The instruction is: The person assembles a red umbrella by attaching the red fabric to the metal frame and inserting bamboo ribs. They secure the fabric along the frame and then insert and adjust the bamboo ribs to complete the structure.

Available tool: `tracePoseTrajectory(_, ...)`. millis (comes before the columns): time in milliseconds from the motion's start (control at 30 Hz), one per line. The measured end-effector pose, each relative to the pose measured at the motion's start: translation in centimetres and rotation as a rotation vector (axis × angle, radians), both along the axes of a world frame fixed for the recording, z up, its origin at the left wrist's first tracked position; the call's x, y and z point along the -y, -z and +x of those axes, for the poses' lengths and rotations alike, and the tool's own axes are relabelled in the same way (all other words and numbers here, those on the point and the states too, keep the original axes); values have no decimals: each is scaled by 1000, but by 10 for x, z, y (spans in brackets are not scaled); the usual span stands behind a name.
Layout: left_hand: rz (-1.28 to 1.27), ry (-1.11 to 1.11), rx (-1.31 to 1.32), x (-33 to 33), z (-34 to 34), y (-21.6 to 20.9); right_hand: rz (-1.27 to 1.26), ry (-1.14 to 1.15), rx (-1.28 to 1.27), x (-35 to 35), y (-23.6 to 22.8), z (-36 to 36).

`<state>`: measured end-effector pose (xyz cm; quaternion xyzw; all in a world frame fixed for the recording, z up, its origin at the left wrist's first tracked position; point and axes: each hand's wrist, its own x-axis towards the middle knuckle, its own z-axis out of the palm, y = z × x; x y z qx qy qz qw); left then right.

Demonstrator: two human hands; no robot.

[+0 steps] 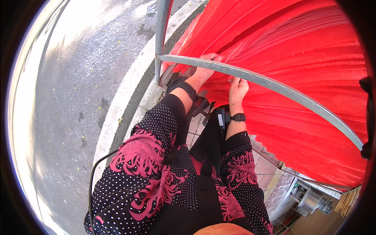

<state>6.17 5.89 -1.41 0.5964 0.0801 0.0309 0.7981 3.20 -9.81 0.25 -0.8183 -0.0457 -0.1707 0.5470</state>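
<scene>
Outdoors, bright sun falls on a grey road (82,98) to the left, and a narrow strip of tiled paving (260,162) lies to the right of the person at work. Beyond the person's arms, filling the upper right, spreads a mass of vivid red sheeting (301,90), thin and layered, with long folds and ragged edges; I cannot tell whether it is cloth or paper. Two bare hands reach its near left part. The left hand (203,73) passes behind a metal rail, its bent fingers resting against the red folds; the rail partly covers it, so I cannot tell whether it grips any layer. The right hand (238,91) is just below the rail, fingers curled and tips drawn together against the red; whether a layer is caught between them is hidden. That grey rail (274,85) curves across the sheeting and joins an upright post (159,35) near the left hand. Each arm wears a black band near the wrist. The person's black top (145,156) has white dots and pink floral patterns, with a dark cable (93,180) looping beside it. Along the road runs a pale stripe (117,113). At lower right are some metal equipment (311,201) and a bundle of thin tan sticks (347,201).
</scene>
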Motion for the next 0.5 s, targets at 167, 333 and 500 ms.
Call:
tracePoseTrajectory(167,101,145,65,-1,-8,-10,6,2,8,-2,11,-4)
tracePoseTrajectory(333,285,259,270,9,-14,-6,151,27,-161,-8,16,-10)
tracePoseTrajectory(500,335,212,300,13,-14,-4,131,-26,-202,-3,19,-9)
